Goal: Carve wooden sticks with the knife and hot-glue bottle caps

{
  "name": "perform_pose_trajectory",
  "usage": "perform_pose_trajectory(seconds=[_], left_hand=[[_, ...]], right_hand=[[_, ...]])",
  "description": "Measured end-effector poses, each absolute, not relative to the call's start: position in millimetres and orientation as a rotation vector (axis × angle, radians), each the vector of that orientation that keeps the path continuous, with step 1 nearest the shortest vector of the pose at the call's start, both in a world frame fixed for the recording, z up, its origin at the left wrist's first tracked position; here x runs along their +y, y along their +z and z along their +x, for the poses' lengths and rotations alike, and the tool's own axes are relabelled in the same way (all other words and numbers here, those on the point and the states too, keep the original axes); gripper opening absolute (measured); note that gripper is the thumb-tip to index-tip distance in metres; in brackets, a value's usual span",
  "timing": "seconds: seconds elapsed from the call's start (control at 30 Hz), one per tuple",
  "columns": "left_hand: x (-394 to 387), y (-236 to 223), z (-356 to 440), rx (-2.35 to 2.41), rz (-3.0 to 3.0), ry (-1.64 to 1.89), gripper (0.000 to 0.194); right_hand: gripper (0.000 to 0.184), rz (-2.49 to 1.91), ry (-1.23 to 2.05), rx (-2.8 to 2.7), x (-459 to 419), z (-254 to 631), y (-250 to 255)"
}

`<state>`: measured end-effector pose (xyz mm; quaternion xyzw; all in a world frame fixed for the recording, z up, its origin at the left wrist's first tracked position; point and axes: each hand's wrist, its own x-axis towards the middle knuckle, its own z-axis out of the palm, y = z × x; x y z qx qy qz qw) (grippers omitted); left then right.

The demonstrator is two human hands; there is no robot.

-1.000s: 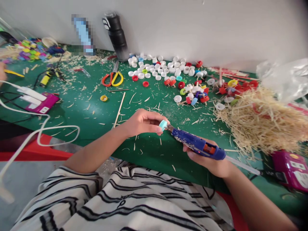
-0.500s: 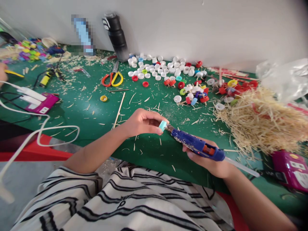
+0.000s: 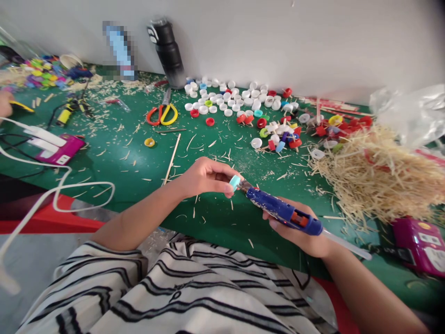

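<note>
My left hand (image 3: 205, 176) pinches a small light blue bottle cap (image 3: 234, 182) just above the green table (image 3: 114, 157). In my right hand (image 3: 299, 234) lies a blue glue gun (image 3: 283, 211), fingers wrapped around its body. The gun's metal nozzle touches the cap. A clear glue stick (image 3: 347, 246) pokes out of the back of the gun to the right.
Several bottle caps (image 3: 239, 106) lie scattered at the back, with red and yellow scissors (image 3: 162, 113) and a black bottle (image 3: 168, 51). A heap of thin wooden sticks (image 3: 378, 176) sits at right beside a purple device (image 3: 422, 246). White cables (image 3: 55, 185) and another person's hand (image 3: 5, 103) are at left.
The glue gun has slid slightly left and up with my right hand. The cap and my left hand have barely moved.
</note>
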<state>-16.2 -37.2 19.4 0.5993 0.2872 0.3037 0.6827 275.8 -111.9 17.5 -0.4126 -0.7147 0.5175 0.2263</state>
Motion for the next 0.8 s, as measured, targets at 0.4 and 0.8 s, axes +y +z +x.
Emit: perform_pose_trajectory(seconds=[0.4,0.8], left_hand=[[-35.9,19.0,-16.5,0.656,1.365,0.662,0.03],[-39.9,23.5,-14.3,0.609,1.349,0.714,0.033]], right_hand=[[0.011,-1.126,1.416,-2.0,-111.8,274.8,19.5],[0.011,-1.157,1.446,-1.88,-114.5,276.2,15.3]])
